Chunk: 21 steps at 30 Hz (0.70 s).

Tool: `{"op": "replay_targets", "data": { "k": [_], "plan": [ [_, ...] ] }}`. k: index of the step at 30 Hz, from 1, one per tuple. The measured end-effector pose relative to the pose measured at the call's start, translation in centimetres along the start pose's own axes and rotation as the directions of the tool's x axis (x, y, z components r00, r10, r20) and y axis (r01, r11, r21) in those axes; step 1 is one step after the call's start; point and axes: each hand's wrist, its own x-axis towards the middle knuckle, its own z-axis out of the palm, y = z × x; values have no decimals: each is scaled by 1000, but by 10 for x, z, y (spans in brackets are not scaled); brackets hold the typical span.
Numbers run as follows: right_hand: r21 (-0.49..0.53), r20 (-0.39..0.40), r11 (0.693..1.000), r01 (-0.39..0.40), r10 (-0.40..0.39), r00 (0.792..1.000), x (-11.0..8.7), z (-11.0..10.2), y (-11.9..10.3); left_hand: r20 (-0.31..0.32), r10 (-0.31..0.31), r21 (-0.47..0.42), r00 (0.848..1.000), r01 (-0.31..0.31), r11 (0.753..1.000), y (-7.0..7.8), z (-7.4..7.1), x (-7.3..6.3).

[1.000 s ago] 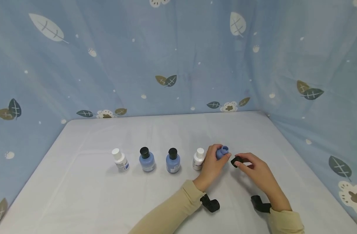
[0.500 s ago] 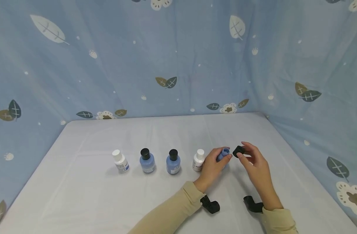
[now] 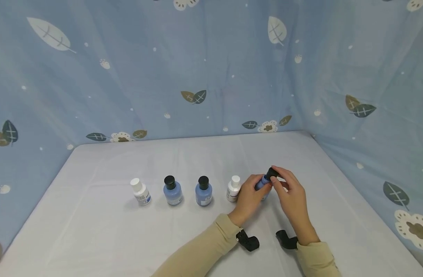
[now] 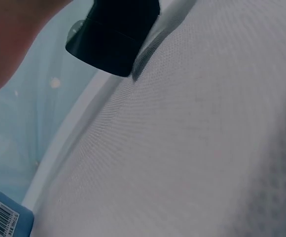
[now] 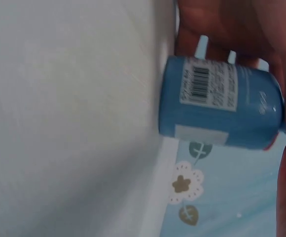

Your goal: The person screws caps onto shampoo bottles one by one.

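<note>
My left hand (image 3: 248,195) grips a blue bottle (image 5: 222,103) around its upper body at the right end of a row. In the head view the bottle leans a little to the right, and much of it is hidden by the fingers. My right hand (image 3: 291,194) pinches a black cap (image 3: 271,173) at the mouth of this bottle; whether the threads have caught I cannot tell. Close by on the left of my left hand stands a white bottle (image 3: 233,189) with a white cap. The right wrist view shows a barcode label on the held bottle.
Two blue bottles with black caps, one nearer (image 3: 203,191) and one farther left (image 3: 172,191), stand upright in the row. Another white bottle (image 3: 140,191) is at the far left. A white cloth covers the table (image 3: 104,231), with a patterned blue curtain (image 3: 211,69) behind.
My right hand has brought the black cap up and leftward from beside the blue bottle onto its mouth. The left hand still holds the bottle in nearly the same place.
</note>
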Motion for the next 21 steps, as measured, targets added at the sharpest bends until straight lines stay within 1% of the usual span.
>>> {"op": "replay_targets", "data": {
  "k": [3, 5, 6, 9, 14, 17, 21],
  "plan": [
    [5, 10, 1000, 13, -13, 1000, -1, 1, -15, 3, 22, 7, 1000, -22, 1000, -1, 0, 0],
    [5, 22, 1000, 15, -15, 1000, -2, 1, -16, 4, 35, 16, 999, -35, 999, -2, 0, 0],
    [3, 30, 1000, 10, -10, 999, -3, 1, -20, 4, 43, 21, 999, -43, 999, -3, 1, 0],
    [0, 62, 1000, 4, -4, 998, -4, 0, -20, 5, 54, 36, 999, -54, 998, -4, 1, -1],
    [-15, 111, 1000, -4, 5, 994, -6, -1, -20, 1, 51, 41, 999, -51, 998, -4, 0, -2],
    [-25, 107, 1000, 19, -16, 994, -6, -1, -20, 2, 59, 52, 998, -59, 997, -4, 0, -2],
    [-10, 82, 998, 61, -60, 995, -4, -1, -19, -1, 61, 54, 998, -61, 997, -4, 0, -1]
  ]
}}
